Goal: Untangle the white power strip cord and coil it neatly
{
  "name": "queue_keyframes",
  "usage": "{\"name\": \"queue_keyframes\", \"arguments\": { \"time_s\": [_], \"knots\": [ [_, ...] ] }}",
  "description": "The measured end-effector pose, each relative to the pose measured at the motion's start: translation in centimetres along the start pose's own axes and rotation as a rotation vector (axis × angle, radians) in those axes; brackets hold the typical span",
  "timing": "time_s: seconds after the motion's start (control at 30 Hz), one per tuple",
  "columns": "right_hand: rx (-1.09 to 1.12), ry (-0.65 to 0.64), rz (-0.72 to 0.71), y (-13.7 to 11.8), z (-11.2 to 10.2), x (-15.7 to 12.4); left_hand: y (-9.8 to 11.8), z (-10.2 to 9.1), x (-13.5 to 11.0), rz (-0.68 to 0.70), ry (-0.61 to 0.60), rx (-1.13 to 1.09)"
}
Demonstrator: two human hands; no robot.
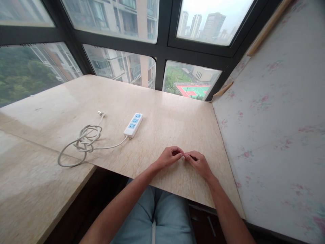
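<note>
My left hand (pixel 169 157) and my right hand (pixel 198 163) rest on the beige stone counter (pixel 162 112) near its front edge. Their fingers are curled and the fingertips of both hands touch each other in a pinch. I cannot make out anything between them. A white power strip (pixel 133 125) with blue sockets lies further back and to the left, about a hand's length from my left hand. Its white cable (pixel 85 142) runs left into a loose knotted coil, ending in a plug (pixel 101 114).
Dark-framed windows (pixel 162 51) close off the back of the counter. A floral-patterned wall (pixel 274 128) stands along the right side. A lower counter section (pixel 30 189) extends at the front left. My knees in light blue trousers (pixel 157 217) sit under the edge.
</note>
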State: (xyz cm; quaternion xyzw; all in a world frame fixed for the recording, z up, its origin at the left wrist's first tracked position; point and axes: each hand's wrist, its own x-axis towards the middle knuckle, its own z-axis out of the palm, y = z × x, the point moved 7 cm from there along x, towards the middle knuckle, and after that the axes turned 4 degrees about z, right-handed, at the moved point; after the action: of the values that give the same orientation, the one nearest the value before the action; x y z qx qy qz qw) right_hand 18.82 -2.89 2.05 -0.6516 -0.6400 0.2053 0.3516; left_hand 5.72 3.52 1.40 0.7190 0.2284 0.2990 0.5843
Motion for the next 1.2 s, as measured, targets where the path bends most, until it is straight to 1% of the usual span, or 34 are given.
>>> {"name": "queue_keyframes", "arguments": {
  "time_s": [0.17, 0.37, 0.6, 0.77, 1.0, 1.2],
  "knots": [
    [0.02, -0.008, 0.013, 0.13, 0.12, -0.03, -0.06, 0.01, 0.01, 0.001, -0.006, -0.016],
    [0.009, 0.0, -0.006, -0.07, 0.03, 0.0, -0.02, 0.06, -0.07, 0.006, -0.016, -0.025],
    [-0.021, 0.002, -0.022, -0.17, 0.02, 0.04, -0.25, 0.23, -0.15, -0.011, -0.028, -0.11],
    [-0.029, 0.0, -0.028, -0.24, 0.04, 0.0, -0.5, 0.31, -0.17, -0.017, -0.024, -0.122],
    [-0.055, 0.003, -0.045, 0.0, 0.17, -0.07, -0.35, 0.36, -0.2, -0.014, -0.035, -0.105],
    [-0.096, 0.017, -0.093, -0.37, 0.21, -0.19, -0.26, 0.2, -0.28, -0.012, -0.016, -0.009]
  ]
}}
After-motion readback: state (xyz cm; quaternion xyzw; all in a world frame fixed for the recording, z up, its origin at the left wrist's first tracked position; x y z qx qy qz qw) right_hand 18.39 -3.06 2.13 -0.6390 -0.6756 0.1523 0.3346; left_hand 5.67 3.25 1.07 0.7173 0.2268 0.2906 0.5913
